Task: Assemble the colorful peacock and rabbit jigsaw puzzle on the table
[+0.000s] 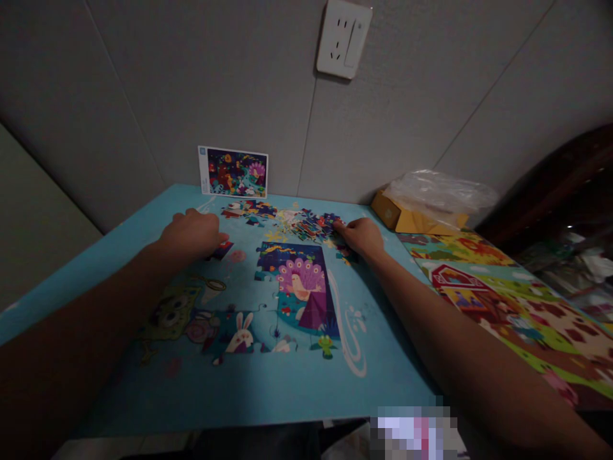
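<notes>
Wall and tabletop: grey panelled wall [215, 83] behind a light-blue tabletop [268, 396] printed with a cartoon sponge figure on its left half.
Left hand: the left hand [191, 235] is over the tabletop with its fingers curled in; a dark jigsaw piece [221, 250] with red on it shows just under the thumb, and I cannot tell whether it is gripped or only touched.
Reference card: a white-edged picture card [234, 174] leans upright against the wall, showing a night scene with a peacock at its right.
Small cluster: several jigsaw pieces [256, 211] lie in front of the card, at the left of the main heap.
Joined section: the partly built peacock puzzle [301, 291] lies between the forearms, with the peacock and tent at right and a rabbit strip along the bottom; its left and upper-left edges are open.
Loose heap: piled jigsaw pieces [313, 225] lie beyond the joined section.
Right hand: the right hand [361, 236] has thumb and forefinger at the heap's right edge; whether they pinch a piece, I cannot tell.
Step in hand: apparently picking through loose pieces; the next move seems to call for one whose print and tabs suit an open edge.
Far right: an orange-yellow box [421, 220] under clear plastic wrapping [440, 191], then a farm-scene picture [507, 306] nearer the viewer.
</notes>
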`<state>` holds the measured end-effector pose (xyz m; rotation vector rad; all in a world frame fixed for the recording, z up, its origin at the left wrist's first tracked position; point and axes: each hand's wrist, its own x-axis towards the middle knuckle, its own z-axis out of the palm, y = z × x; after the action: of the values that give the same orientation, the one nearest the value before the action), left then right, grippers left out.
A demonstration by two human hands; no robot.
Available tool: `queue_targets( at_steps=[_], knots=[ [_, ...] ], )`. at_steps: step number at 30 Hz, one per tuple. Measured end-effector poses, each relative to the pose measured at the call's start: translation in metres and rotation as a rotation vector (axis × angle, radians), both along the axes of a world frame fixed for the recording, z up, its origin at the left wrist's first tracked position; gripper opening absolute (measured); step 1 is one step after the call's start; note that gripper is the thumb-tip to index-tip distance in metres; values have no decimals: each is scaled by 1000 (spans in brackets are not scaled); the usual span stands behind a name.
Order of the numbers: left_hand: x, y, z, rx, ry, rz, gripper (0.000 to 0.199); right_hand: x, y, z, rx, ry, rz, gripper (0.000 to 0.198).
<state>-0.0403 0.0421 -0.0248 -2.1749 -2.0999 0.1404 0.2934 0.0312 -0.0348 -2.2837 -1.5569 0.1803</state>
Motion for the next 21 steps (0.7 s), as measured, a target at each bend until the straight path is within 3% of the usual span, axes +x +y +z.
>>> queue_targets(
  at_steps=[8,13,15,18,21],
  knots=[
    [-15,15,5,5,-96,41,62,-2,-2,0,30,66,11,52],
    [0,3,16,89,-119,11,27,-11,-8,7,134,11,-10,48],
    [11,-6,20,207,-198,-44,33,-17,-13,10,224,-23,4,45],
    [29,-19,19,391,-447,-189,38,-30,-22,13,320,-17,166,44],
    [45,-29,12,371,-698,-378,39,-45,-34,14,312,24,376,43]
  ],
)
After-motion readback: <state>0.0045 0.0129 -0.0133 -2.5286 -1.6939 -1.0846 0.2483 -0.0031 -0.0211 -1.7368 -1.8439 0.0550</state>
